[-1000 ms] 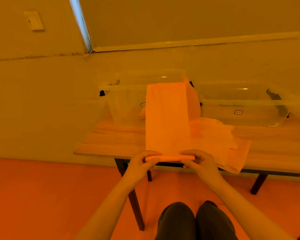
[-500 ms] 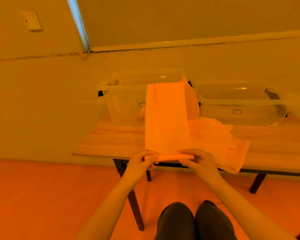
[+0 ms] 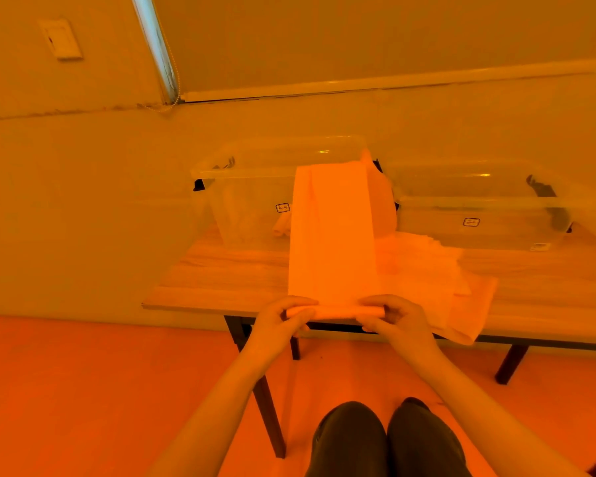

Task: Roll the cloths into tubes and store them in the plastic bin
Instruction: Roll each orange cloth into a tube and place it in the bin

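A long folded cloth (image 3: pixel 331 232) lies from the table's front edge up over the rim of the left clear plastic bin (image 3: pixel 252 201). Its near end is rolled into a thin tube (image 3: pixel 338 311). My left hand (image 3: pixel 283 321) grips the tube's left end and my right hand (image 3: pixel 393 318) grips its right end, fingers curled over the roll. A second clear bin (image 3: pixel 479 208) stands to the right. More cloths (image 3: pixel 427 270) lie flat under and to the right of the long one.
The wooden table (image 3: pixel 214 280) stands against the wall, with dark legs below. One cloth corner (image 3: pixel 468 325) hangs over the front edge. My knees show at the bottom of the view. The left bin holds a pale rolled cloth (image 3: pixel 283 225).
The rolled tube at the near end has barely grown. Both hands stay on its ends, fingers shifting slightly over the roll.
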